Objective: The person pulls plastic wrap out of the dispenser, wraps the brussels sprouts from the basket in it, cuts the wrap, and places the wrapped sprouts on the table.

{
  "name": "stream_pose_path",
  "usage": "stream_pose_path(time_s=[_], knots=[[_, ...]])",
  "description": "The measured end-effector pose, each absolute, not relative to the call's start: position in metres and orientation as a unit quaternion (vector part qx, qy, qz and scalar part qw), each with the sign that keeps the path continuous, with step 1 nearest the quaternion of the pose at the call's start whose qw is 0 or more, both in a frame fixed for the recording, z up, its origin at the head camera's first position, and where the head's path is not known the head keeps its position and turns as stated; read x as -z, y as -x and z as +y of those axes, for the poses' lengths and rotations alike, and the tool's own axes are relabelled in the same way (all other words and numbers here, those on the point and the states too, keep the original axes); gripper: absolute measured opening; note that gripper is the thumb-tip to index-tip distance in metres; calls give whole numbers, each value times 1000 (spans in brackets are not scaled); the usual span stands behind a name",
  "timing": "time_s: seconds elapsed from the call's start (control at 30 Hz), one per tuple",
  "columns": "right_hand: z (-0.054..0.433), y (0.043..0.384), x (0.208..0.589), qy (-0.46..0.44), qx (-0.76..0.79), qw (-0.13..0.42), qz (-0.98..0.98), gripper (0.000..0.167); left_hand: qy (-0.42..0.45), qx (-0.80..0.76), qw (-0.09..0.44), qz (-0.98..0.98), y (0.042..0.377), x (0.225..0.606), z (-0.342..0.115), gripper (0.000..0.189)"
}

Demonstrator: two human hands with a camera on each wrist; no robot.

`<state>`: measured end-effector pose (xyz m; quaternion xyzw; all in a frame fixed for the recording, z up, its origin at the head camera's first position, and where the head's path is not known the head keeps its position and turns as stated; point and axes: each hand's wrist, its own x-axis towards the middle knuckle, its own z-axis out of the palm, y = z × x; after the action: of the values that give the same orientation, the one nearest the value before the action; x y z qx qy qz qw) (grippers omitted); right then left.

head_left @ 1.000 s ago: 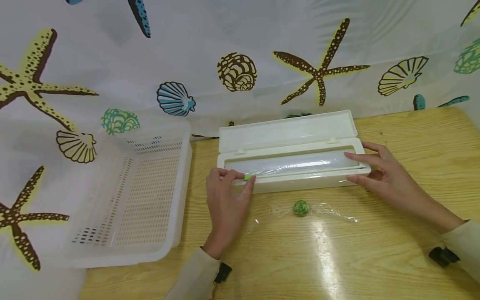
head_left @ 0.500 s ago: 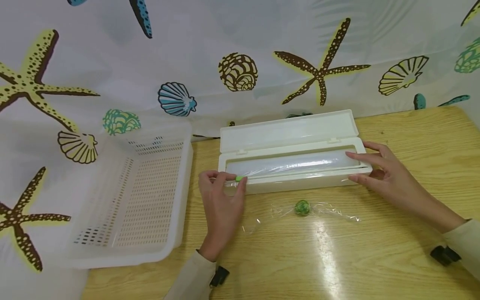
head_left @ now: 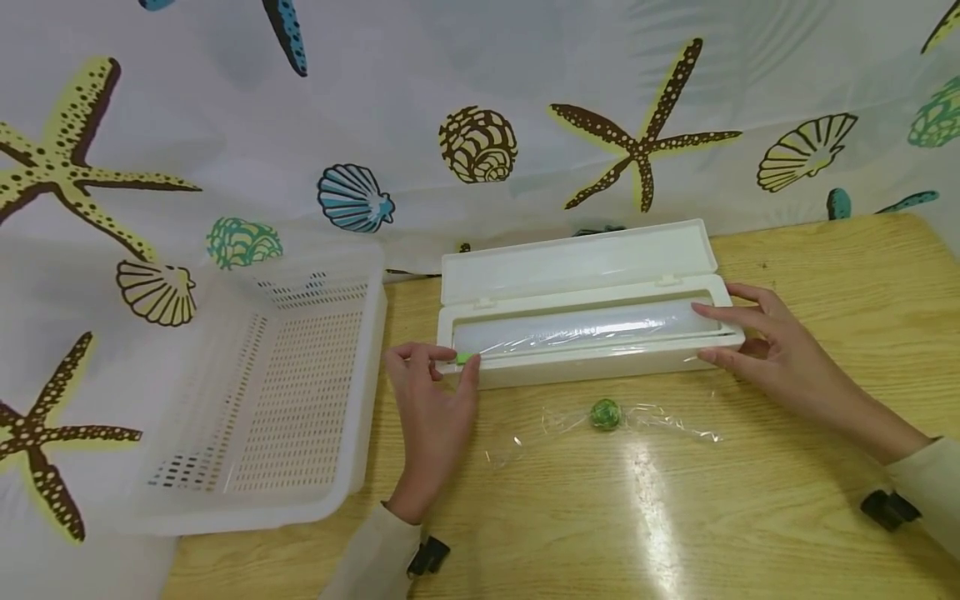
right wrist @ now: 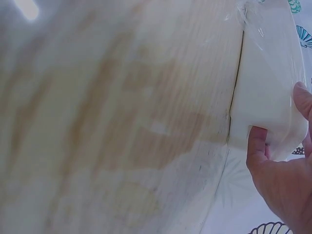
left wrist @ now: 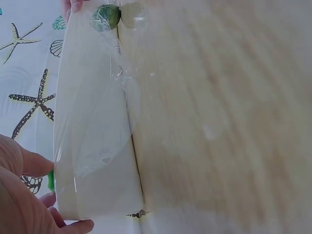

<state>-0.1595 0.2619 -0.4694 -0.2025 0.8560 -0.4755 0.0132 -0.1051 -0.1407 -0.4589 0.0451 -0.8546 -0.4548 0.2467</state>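
A long white cling film dispenser box stands on the table with its lid raised. A roll of cling film lies inside. My left hand pinches the small green slide cutter at the left end of the box's front edge; the left wrist view shows the green cutter between finger and thumb. With thumb and fingers, my right hand grips the right end of the box. Clear film hangs over the front, and a small green ball sits in crumpled film before the box.
A white perforated plastic basket stands left of the box, close to my left hand. Behind the table hangs a white cloth printed with starfish and shells. Crumpled clear film spreads to both sides of the ball.
My left hand has slid left along the box's front edge with the green cutter, reaching the left end. My right hand keeps its grip, and the ball stays in place.
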Motion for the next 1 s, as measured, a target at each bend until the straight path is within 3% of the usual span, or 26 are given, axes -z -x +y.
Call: stream_pose_path(time_s=[1.0], knots=[[263, 159, 474, 202, 472, 8, 858, 57, -52, 444, 236, -863, 103, 459, -151, 19]])
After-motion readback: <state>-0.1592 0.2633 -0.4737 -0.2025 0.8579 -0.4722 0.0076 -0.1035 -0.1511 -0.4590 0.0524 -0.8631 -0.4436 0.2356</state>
